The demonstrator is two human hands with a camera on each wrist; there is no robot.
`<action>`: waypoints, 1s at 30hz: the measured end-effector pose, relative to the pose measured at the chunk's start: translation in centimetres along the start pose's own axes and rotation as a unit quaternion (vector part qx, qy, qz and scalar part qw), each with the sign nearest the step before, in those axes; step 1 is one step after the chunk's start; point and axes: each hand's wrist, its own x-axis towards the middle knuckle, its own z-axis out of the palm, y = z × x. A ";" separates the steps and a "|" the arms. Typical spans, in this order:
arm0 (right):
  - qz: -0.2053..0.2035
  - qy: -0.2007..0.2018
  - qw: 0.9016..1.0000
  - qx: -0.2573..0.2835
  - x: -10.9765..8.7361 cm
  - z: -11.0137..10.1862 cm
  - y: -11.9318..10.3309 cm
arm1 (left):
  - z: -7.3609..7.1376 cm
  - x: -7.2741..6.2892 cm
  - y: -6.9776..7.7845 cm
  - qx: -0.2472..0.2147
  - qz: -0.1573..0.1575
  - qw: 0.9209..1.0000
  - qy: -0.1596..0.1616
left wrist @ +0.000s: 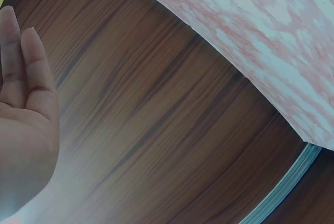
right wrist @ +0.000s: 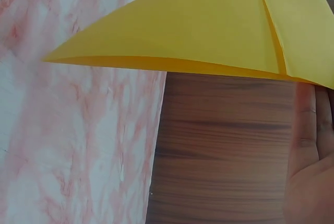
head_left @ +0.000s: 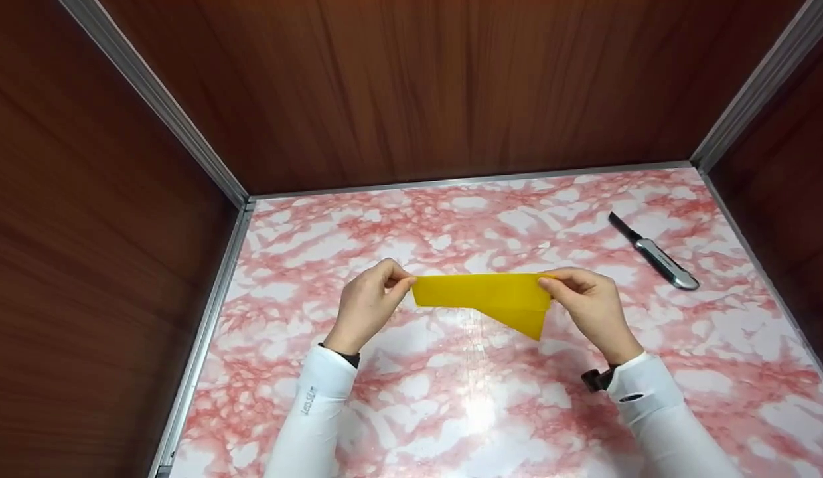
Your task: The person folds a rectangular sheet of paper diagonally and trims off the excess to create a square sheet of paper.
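The yellow paper (head_left: 486, 297), folded into a long strip with a triangular flap hanging from its lower right part, is held in the air at the middle of the head view, above the pink-and-white marbled counter (head_left: 451, 411). The left hand (head_left: 366, 307) pinches the strip's left end between thumb and fingertips, and the right hand (head_left: 592, 307) pinches the right end the same way, so the paper stretches level between them. Both arms wear white sleeves (head_left: 315, 411).

In the right wrist view the paper (right wrist: 209, 31) fills the upper part of the frame, its folded layers meeting along a crease at the upper right, with the right hand's fingers (right wrist: 308, 145) just below it at the right edge.

A knife (head_left: 656, 253) with a dark blade and a silver handle lies on the counter at the right of the head view, well apart from the hands. Brown wooden walls (head_left: 411, 93) with metal trim enclose the counter.
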 end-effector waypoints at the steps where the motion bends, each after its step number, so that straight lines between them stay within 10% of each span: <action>1: -0.001 0.000 1.000 0.004 0.1 -0.1 0.3 | 0.0 0.0 -0.1 -0.005 -0.005 1.000 0.001; 8: -0.010 -0.003 1.000 0.021 0.7 -0.4 2.0 | 0.5 0.0 -0.4 -0.095 -0.041 0.994 -0.016; 19: 0.028 0.004 0.999 0.044 1.4 -0.3 2.3 | 2.1 0.5 -1.1 -0.277 -0.094 0.956 -0.011; 30: 0.133 -0.049 0.990 0.019 2.3 0.7 5.4 | 5.5 0.1 -4.0 -0.287 -0.245 0.926 -0.019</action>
